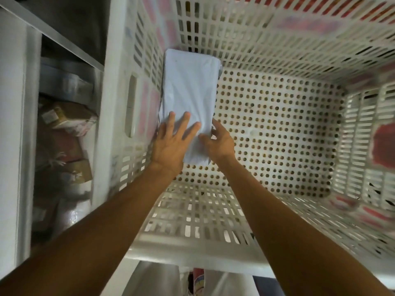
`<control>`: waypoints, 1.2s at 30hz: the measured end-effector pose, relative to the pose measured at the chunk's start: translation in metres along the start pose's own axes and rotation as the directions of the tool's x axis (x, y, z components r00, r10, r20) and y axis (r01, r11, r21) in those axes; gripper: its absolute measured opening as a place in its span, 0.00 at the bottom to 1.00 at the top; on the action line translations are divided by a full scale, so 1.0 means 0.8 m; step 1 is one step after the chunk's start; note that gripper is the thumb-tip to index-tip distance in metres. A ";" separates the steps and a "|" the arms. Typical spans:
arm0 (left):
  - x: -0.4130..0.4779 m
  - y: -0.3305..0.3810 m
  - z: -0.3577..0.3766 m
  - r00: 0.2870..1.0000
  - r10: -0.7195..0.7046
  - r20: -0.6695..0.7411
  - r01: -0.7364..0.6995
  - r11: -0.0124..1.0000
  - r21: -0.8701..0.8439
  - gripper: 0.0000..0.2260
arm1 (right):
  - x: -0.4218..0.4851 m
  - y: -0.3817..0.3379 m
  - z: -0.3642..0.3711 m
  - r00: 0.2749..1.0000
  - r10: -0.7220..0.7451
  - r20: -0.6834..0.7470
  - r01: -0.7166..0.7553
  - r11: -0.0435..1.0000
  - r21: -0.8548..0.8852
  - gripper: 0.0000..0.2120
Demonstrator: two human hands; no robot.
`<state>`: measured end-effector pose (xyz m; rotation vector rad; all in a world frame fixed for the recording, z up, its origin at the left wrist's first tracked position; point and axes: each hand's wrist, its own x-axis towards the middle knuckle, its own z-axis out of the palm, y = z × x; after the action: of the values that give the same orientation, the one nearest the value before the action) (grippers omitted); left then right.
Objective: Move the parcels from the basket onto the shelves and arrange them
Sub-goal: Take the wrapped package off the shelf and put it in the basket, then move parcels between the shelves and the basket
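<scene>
One white plastic-wrapped parcel lies in the white perforated basket, leaning along its left wall. My left hand rests flat on the parcel's near end with fingers spread and straight. My right hand grips the parcel's near right corner, thumb on top and fingers curled at the edge. Nothing else lies on the basket's floor.
The white shelf unit stands to the left of the basket. Its compartments hold several brown and white wrapped parcels. The basket's near rim runs under my forearms.
</scene>
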<state>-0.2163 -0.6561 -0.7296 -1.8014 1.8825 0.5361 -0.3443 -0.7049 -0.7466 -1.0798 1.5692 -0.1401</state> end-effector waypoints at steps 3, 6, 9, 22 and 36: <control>-0.004 -0.005 -0.023 0.995 0.037 0.089 -0.032 0.998 -0.063 0.47 | -0.012 -0.011 -0.013 0.995 0.045 0.092 -0.039 0.997 -0.073 0.24; -0.014 -0.014 -0.067 0.994 0.051 0.095 -0.029 0.976 -0.217 0.37 | -0.047 -0.032 -0.040 0.991 0.019 0.136 0.005 0.985 -0.171 0.29; -0.039 -0.025 -0.124 0.994 0.105 0.008 -0.100 0.966 -0.238 0.31 | -0.097 -0.064 -0.074 0.985 -0.120 0.123 0.152 0.942 -0.300 0.34; -0.210 -0.103 -0.420 0.960 -0.099 -0.262 0.033 0.969 -0.244 0.29 | -0.267 -0.309 -0.183 0.900 -0.418 0.123 0.418 0.748 -0.515 0.37; -0.550 -0.207 -0.519 0.671 -0.604 -0.430 0.115 0.657 -0.745 0.28 | -0.479 -0.549 -0.099 0.391 -0.750 0.533 0.914 0.384 -0.130 0.37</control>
<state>-0.0708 -0.5513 -0.1286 -3.1539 1.6698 0.4834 -0.2042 -0.7258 -0.1761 -2.0790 0.4943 -0.2829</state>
